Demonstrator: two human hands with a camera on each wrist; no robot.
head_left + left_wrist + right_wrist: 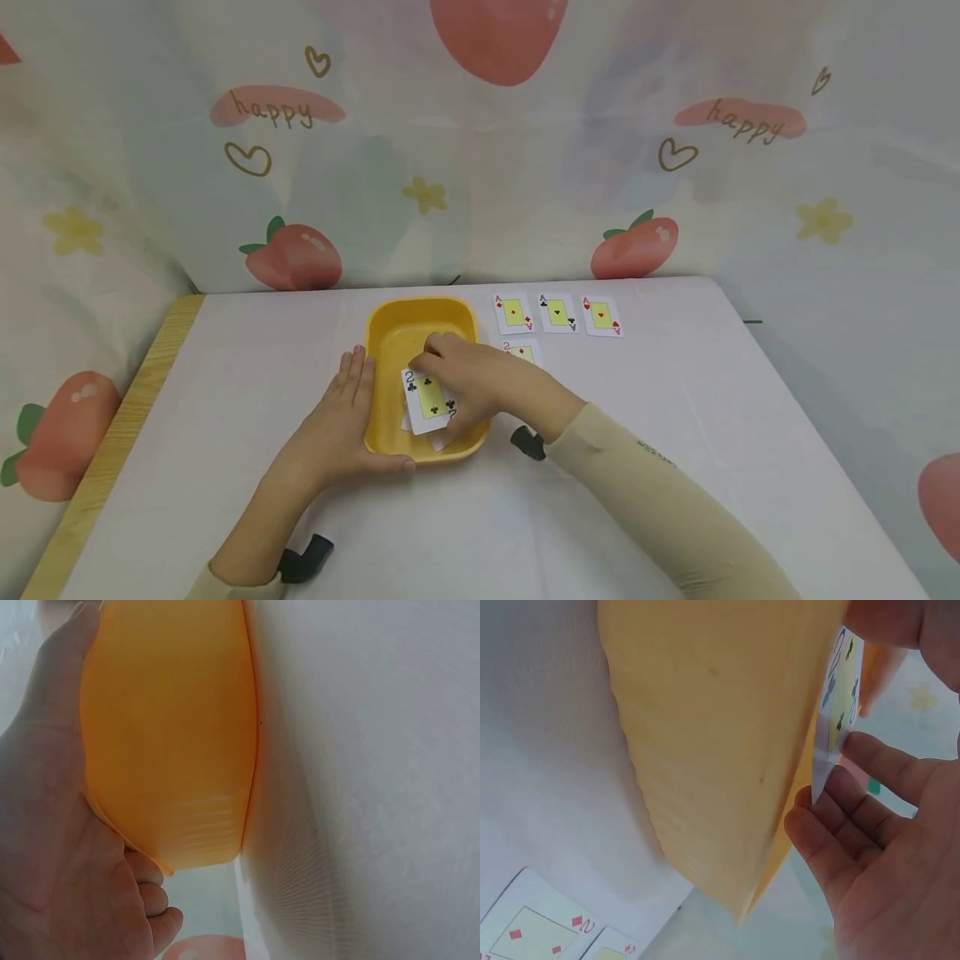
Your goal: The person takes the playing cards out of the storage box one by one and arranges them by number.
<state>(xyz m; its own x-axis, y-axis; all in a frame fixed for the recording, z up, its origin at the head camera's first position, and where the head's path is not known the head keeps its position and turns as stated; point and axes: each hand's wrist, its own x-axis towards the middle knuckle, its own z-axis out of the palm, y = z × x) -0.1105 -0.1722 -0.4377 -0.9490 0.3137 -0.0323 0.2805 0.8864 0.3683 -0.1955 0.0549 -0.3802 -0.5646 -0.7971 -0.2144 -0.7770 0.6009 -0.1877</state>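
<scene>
A yellow plastic tray [397,333] sits on the table, with a few other cards [441,440] lying inside, mostly hidden. Over it, my right hand [472,371] pinches a two of clubs playing card [429,400] between thumb and fingers. The right wrist view shows that card [838,705] tilted at the tray's rim, fingertips on its edges. My left hand [337,425] rests against the tray's left side, fingers extended along it and thumb laid at the near rim. The left wrist view shows the palm beside the tray's outer wall [169,727].
To the right of the tray, an ace of diamonds [513,314], an ace of clubs [558,313] and an ace of hearts [602,316] lie in a row. A two of diamonds [521,350] lies below the first, partly behind my right hand. A patterned cloth [480,167] hangs behind the table.
</scene>
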